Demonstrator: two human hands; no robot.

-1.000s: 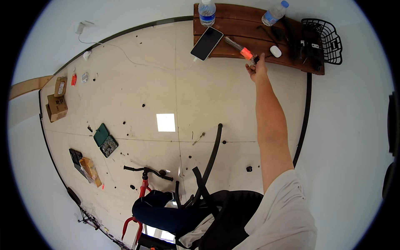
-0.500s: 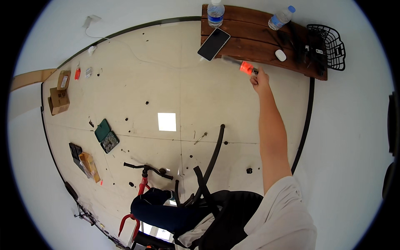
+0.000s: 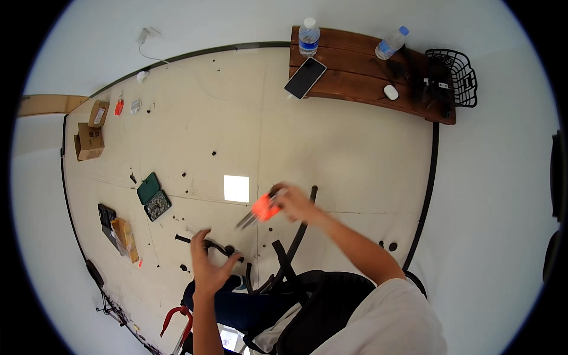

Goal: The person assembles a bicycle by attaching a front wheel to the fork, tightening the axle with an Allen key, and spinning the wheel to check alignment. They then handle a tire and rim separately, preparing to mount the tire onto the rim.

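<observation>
My right hand (image 3: pixel 294 204) is closed round one end of what looks like a hex key set (image 3: pixel 264 207), with a bright orange holder and several thin metal rods sticking out toward the lower left. Motion blurs the rods a little. My left hand (image 3: pixel 212 269) is raised with thumb and fingers spread, holding nothing, a short way from the rod tips. Beneath it, partly covered, are the black handlebars (image 3: pixel 220 248) of a small bike with a red frame (image 3: pixel 171 319).
A brown wooden bench (image 3: pixel 349 89) carries a phone (image 3: pixel 306 77), two water bottles, a white case and a black wire basket (image 3: pixel 464 77). On the floor lie a green case of small parts (image 3: pixel 157 204), cardboard boxes (image 3: pixel 90 142) and scattered black bits. Black curved tubes (image 3: pixel 300 236) stand near my legs.
My right hand has come back from the bench toward my body, bringing the hex key set with it. My left hand has risen into view, fingers apart.
</observation>
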